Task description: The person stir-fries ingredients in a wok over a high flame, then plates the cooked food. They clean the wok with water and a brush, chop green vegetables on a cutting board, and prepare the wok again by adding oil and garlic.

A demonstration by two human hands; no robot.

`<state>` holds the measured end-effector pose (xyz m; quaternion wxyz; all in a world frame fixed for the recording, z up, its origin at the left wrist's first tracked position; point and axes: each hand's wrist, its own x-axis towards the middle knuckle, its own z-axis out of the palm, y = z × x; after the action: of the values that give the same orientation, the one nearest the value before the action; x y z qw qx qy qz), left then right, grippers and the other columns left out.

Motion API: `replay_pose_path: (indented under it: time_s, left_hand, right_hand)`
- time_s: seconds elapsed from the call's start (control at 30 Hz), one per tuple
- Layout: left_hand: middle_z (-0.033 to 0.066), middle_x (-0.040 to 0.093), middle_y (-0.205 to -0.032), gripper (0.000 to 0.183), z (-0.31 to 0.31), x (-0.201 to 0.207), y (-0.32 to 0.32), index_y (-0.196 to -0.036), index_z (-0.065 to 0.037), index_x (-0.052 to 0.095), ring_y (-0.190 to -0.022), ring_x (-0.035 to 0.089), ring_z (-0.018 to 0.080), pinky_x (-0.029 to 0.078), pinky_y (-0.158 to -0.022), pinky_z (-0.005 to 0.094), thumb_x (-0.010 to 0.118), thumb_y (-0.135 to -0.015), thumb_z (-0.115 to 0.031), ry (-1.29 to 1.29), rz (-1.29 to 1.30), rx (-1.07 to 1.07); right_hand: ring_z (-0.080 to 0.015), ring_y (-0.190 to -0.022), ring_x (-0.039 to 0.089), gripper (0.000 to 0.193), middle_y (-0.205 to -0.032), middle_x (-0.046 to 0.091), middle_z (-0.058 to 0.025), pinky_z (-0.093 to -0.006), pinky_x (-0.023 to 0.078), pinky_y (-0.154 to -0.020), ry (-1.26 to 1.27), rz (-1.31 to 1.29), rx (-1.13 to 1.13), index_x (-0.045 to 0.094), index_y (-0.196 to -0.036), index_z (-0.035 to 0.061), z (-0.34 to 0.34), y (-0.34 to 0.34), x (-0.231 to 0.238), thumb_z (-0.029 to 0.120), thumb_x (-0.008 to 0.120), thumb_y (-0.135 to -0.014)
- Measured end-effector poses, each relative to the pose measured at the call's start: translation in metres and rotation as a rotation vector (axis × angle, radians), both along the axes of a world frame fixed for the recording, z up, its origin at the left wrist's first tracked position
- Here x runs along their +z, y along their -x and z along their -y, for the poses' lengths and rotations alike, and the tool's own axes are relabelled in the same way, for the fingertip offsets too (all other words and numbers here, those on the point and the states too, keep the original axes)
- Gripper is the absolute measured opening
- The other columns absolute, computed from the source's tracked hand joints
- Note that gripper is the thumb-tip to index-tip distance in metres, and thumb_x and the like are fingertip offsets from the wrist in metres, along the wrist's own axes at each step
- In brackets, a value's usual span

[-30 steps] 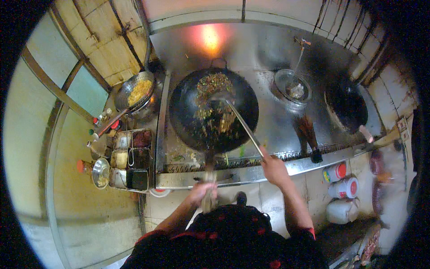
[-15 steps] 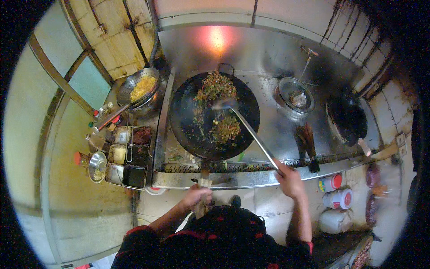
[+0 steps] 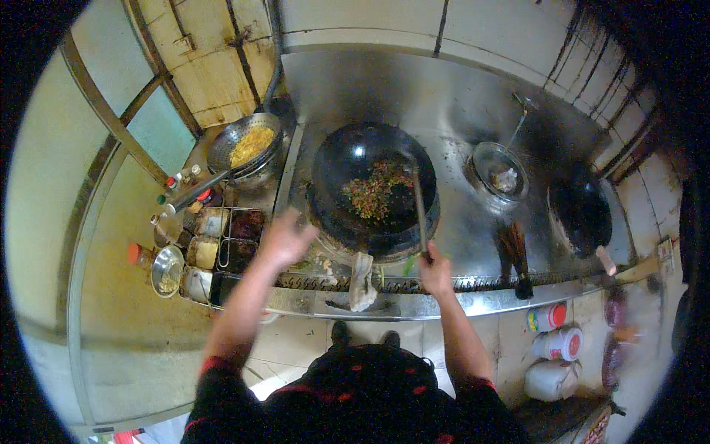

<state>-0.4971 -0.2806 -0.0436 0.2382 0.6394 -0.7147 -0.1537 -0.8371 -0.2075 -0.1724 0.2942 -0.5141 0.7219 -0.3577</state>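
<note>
A black wok (image 3: 333,174) sits on the steel range with a chopped, mixed fry of green, red and brown bits (image 3: 377,194) in it. My right hand (image 3: 436,272) is closed round the handle of a long metal wok ladle (image 3: 420,211), whose head lies dim against the wok's right inner wall. Off the wok's left rim, my left hand (image 3: 288,240) is in the air, blurred, with its fingers apart and nothing visible in it. A pale folded cloth (image 3: 362,283) lies over the wok's handle at the front edge, untouched by either hand.
At left stand a perforated strainer (image 3: 222,144) of yellow food, a rack of seasoning tins (image 3: 211,222), a metal bowl (image 3: 168,270) and bottles. To the right are a water basin (image 3: 501,172), a bamboo brush (image 3: 514,251) and another wok (image 3: 580,207). Tubs (image 3: 558,344) stand below.
My left hand has let go of the cloth-wrapped handle and moved up and left. The food is gathered in one heap. The ladle swung right and upright; the flame glow is gone.
</note>
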Motion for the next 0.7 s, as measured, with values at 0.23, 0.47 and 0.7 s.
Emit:
replay_pose_path:
  time_s: [0.23, 0.47, 0.7]
  left_hand:
    - [0.0158, 0.061, -0.105, 0.058, 0.097, 0.095, -0.214, -0.104, 0.001, 0.061, -0.088, 0.061, 0.0290, 0.048, -0.078, 0.0444, 0.054, -0.081, -0.052, -0.316, 0.605, 0.287]
    - [0.0080, 0.056, -0.073, 0.027, 0.102, 0.026, -0.229, -0.096, 0.003, 0.055, -0.059, 0.053, 0.0153, 0.047, -0.053, 0.0249, 0.056, -0.082, -0.020, -0.723, -1.323, 0.349]
    - [0.0068, 0.046, -0.069, 0.014, 0.103, 0.028, -0.193, -0.083, 0.003, 0.045, -0.058, 0.050, 0.0150, 0.045, -0.049, 0.0225, 0.055, -0.078, -0.005, -0.738, -1.806, 0.415]
  right_hand:
    - [-0.0149, -0.061, 0.058, 0.041, -0.077, 0.063, -0.0117, -0.0277, 0.048, -0.059, -0.014, -0.183, 0.307, 0.053, -0.122, 0.0016, -0.069, -0.032, 0.059, 0.014, 0.058, -0.083]
    - [-0.0405, -0.081, 0.061, 0.044, -0.089, 0.062, -0.0249, -0.0425, 0.050, -0.072, 0.015, -0.179, 0.048, 0.049, -0.124, 0.0049, -0.010, -0.026, 0.033, 0.019, 0.056, -0.083]
    - [-0.0412, -0.080, 0.061, 0.044, -0.084, 0.063, -0.0243, -0.0453, 0.049, -0.072, 0.071, -0.355, 0.261, 0.048, -0.126, 0.0078, -0.063, -0.043, 0.075, 0.019, 0.056, -0.084]
